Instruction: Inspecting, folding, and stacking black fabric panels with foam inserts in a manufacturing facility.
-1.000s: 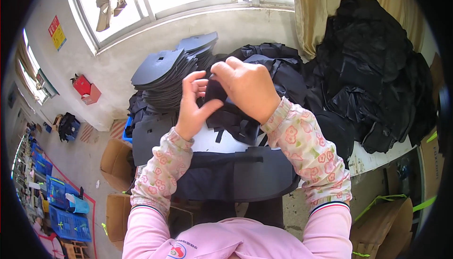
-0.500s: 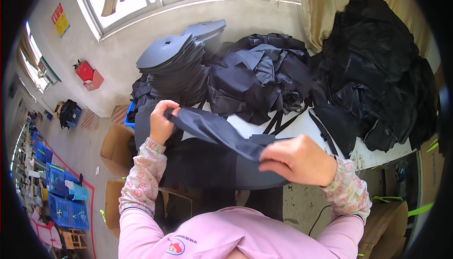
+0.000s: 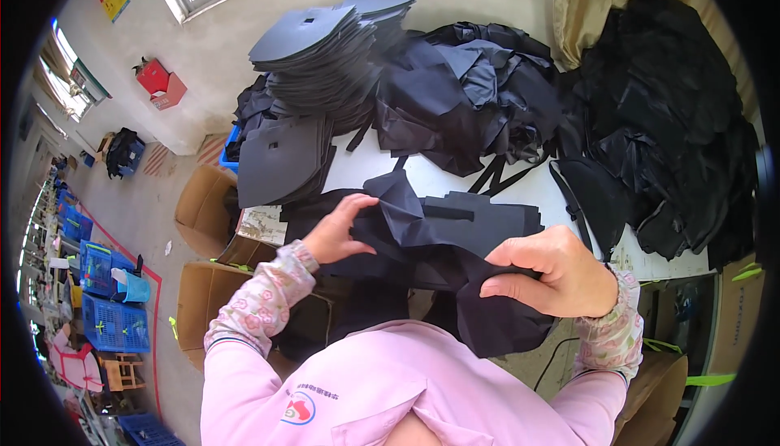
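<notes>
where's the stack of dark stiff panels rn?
Head view, upper left of the table: the stack of dark panels sits under the window, left of the black fabric heap.

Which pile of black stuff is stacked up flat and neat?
The stack of stiff dark panels at the table's far left, by the window wall. Its flat sheets lie layered; the fabric heaps beside it are crumpled.

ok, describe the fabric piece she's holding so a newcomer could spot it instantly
Start at the white table under the window, heaped with dark cloth. At its near edge, the left hand and right hand stretch one black fabric piece between them. Unlike the heaps and the stacked stiff panels, it is lifted and pulled taut.
</notes>
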The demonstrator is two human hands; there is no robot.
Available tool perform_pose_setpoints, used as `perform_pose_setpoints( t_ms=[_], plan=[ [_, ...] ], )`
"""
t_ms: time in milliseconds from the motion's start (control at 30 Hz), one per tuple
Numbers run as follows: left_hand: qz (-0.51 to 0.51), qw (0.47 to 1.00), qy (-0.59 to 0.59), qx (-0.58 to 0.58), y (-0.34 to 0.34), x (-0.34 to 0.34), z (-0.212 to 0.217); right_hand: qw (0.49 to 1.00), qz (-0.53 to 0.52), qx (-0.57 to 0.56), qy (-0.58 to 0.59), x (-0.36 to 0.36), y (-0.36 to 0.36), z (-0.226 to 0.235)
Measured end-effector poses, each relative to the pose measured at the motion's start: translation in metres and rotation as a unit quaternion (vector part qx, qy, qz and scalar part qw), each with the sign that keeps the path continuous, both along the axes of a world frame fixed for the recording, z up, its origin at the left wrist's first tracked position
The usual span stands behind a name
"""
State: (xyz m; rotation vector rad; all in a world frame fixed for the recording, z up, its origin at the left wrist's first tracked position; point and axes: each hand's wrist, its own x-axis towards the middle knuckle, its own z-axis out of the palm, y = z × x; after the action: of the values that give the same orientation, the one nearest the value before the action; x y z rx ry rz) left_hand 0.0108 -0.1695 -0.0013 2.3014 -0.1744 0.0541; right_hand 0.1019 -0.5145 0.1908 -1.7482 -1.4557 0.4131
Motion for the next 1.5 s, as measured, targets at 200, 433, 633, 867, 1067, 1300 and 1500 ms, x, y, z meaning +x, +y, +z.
perform_pose_setpoints(
  t_ms=[200,433,633,867,1067,1300,1500],
  plan=[
    [0.071,0.989,-0.13,-0.014,-0.064,0.023,-0.016,1.0,-0.009,0.018,-0.016,-0.009,0.008,0.046],
    [0.231,0.95,-0.206,-0.046,-0.032,0.054,-0.004,0.993,0.033,0.092,-0.071,-0.01,-0.013,0.071],
    [0.125,0.959,-0.237,0.09,0.068,0.0,0.047,0.997,-0.012,-0.075,-0.016,0.005,-0.059,0.029],
    [0.046,0.96,0.206,-0.182,0.121,-0.089,0.088,0.939,0.016,-0.229,0.255,0.013,-0.078,-0.057],
    [0.041,0.977,0.208,-0.001,0.12,-0.052,0.057,0.959,-0.125,-0.228,0.11,0.062,-0.07,-0.136],
    [0.12,0.973,0.143,0.137,0.11,0.02,-0.023,0.88,-0.299,-0.292,-0.227,0.103,-0.038,-0.195],
    [0.135,0.965,0.124,0.187,0.089,0.04,-0.033,0.893,-0.22,-0.134,-0.37,0.06,0.008,-0.204]
  ],
)
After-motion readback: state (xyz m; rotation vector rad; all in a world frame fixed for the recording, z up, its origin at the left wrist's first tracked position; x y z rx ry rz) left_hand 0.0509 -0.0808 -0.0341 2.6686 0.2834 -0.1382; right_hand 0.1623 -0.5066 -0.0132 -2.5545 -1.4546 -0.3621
